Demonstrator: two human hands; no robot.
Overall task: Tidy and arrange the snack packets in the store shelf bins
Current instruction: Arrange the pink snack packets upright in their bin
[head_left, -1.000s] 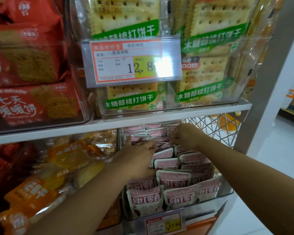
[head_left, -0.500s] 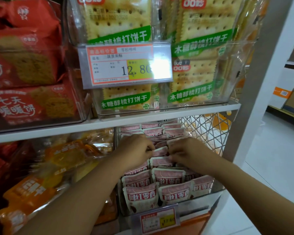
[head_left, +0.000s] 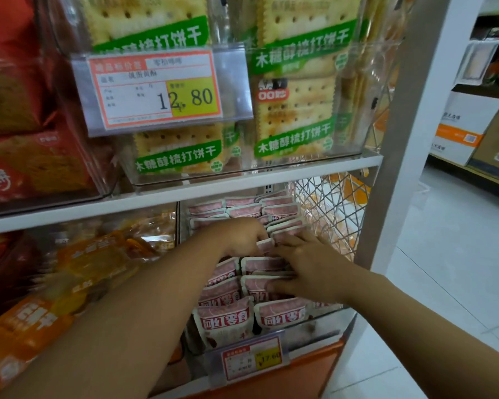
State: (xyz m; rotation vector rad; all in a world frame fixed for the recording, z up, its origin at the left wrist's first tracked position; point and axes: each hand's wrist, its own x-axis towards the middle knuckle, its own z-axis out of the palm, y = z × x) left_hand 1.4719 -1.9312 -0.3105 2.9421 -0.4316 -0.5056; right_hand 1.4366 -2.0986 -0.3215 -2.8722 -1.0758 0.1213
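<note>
Pink-and-white snack packets (head_left: 224,318) stand upright in rows inside a clear bin (head_left: 324,326) at the right end of the lower shelf. Mid-bin, the left hand (head_left: 239,237) curls its fingers round the top of one packet. Just beside it, the right hand (head_left: 308,269) lies with fingers spread flat on nearer packets. A price tag (head_left: 252,359) covers the front row's lower part. Orange packets (head_left: 78,263) lie to the left, and cracker packs (head_left: 296,116) sit above.

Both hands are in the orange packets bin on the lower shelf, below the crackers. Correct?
Wrong bin. The head view shows the left hand and right hand in the pink packets bin on the lower shelf, below the crackers. The orange packets sit in the next bin to the left.
</note>
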